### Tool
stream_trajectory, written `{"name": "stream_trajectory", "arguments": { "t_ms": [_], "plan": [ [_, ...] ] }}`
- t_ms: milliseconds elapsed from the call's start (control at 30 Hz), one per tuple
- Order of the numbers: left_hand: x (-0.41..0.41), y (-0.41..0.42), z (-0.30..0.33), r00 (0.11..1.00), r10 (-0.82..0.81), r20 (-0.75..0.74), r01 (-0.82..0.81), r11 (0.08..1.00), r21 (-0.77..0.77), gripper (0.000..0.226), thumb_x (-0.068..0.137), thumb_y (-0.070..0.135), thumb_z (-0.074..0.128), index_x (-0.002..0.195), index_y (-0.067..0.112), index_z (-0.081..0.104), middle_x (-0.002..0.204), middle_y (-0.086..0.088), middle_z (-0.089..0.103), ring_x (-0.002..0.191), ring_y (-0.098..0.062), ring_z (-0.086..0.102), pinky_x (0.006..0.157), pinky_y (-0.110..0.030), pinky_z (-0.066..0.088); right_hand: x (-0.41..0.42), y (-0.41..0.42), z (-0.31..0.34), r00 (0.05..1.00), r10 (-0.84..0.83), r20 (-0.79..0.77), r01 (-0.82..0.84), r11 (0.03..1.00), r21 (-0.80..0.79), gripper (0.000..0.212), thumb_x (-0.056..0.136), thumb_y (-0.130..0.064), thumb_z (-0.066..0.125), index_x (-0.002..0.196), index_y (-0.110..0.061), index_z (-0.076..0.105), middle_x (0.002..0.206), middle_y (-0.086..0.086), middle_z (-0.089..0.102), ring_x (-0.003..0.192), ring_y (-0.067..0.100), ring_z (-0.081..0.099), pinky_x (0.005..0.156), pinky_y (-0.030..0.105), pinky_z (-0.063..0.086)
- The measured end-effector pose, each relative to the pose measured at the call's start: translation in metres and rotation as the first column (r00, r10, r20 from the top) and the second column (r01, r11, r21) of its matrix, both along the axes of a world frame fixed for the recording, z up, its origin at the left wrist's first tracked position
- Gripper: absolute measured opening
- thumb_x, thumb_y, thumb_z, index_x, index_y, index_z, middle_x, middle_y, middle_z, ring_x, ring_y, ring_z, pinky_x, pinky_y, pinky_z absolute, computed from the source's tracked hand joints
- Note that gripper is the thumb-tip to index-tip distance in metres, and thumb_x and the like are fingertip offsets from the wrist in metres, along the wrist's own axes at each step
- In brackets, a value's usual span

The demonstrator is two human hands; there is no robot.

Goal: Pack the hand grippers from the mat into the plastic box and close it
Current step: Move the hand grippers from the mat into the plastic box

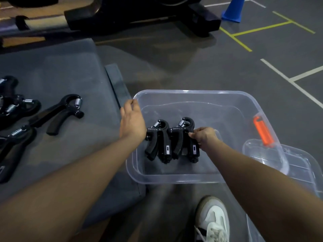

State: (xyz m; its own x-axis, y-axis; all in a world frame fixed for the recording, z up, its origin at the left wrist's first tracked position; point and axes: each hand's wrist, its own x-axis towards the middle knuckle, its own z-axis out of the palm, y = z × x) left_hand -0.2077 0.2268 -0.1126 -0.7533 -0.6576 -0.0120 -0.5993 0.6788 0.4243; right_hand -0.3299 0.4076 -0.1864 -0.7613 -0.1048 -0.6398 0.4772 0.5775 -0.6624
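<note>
Clear plastic box (201,179) holds two black hand grippers (172,140) upright, side by side; right hand (204,136) pinches the right one; left hand (132,119), fingers relaxed, rests at the rim; further grippers (57,114) lie on the grey mat (70,70).

We are in a gym or sports hall. The dark grey floor (201,67) carries painted court lines, white lines (286,77) crossing to the right and yellow lines (258,29) farther back. A blue cone (233,10) stands on it near the top edge, and the black base of an exercise machine (139,18) fills the far side. A padded grey mat (70,70) lies on the left with black hand grippers (59,113) spread over it.
</note>
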Motion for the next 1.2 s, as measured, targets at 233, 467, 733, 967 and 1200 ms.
{"name": "stream_trajectory", "arguments": {
  "t_ms": [233,467,733,967,1200],
  "plan": [
    [0.003,0.000,0.004,0.999,-0.032,0.003,0.032,0.999,0.024,0.067,0.088,0.003,0.055,0.145,0.011,0.020,0.147,-0.006,0.021,0.132,-0.025,0.026,0.104,-0.034,0.036,0.002,0.004,-0.006,0.999,-0.033,-0.024,0.033,0.999,0.003,0.017,0.083,-0.004,0.065,0.073,-0.016,0.056,0.082,0.009,0.056,0.075,0.023,0.055,0.072,0.029,0.050],
    [0.003,0.001,0.005,0.999,-0.036,0.024,0.036,0.999,0.009,0.067,0.088,0.004,0.056,0.144,0.009,0.020,0.147,-0.006,0.020,0.132,-0.026,0.025,0.104,-0.033,0.035,0.008,-0.010,-0.001,0.978,0.135,-0.160,-0.082,0.951,0.299,0.026,0.082,-0.007,0.065,0.107,-0.002,0.068,0.097,0.016,0.069,0.094,0.025,0.066,0.088,0.031,0.052],
    [0.007,-0.011,0.022,0.996,-0.090,0.022,0.086,0.986,0.143,0.056,0.090,0.014,0.056,0.140,0.006,0.033,0.145,-0.010,0.028,0.133,-0.029,0.029,0.112,-0.032,0.027,0.013,-0.035,0.045,0.963,0.022,-0.267,-0.027,0.999,-0.017,0.040,0.084,0.003,0.064,0.123,0.001,0.057,0.093,0.010,0.064,0.089,0.019,0.055,0.078,0.024,0.048],
    [0.046,-0.047,0.066,1.000,-0.017,-0.014,0.019,0.988,0.156,0.049,0.090,0.019,0.057,0.136,0.013,0.043,0.141,-0.013,0.038,0.129,-0.031,0.043,0.106,-0.036,0.034,0.049,-0.101,0.116,0.890,0.085,-0.448,-0.171,0.973,-0.155,0.034,0.083,-0.001,0.066,0.116,0.000,0.060,0.092,0.006,0.055,0.087,0.015,0.052,0.069,0.018,0.042],
    [0.136,-0.110,0.083,0.992,0.118,0.046,-0.122,0.988,0.097,0.044,0.087,0.020,0.059,0.129,0.015,0.048,0.134,-0.011,0.044,0.125,-0.030,0.047,0.104,-0.040,0.041,0.118,-0.188,0.131,0.872,0.269,-0.410,-0.361,0.918,-0.166,0.039,0.080,-0.005,0.070,0.117,0.003,0.059,0.077,0.000,0.054,0.079,0.016,0.051,0.072,0.022,0.041]
  ]
}}
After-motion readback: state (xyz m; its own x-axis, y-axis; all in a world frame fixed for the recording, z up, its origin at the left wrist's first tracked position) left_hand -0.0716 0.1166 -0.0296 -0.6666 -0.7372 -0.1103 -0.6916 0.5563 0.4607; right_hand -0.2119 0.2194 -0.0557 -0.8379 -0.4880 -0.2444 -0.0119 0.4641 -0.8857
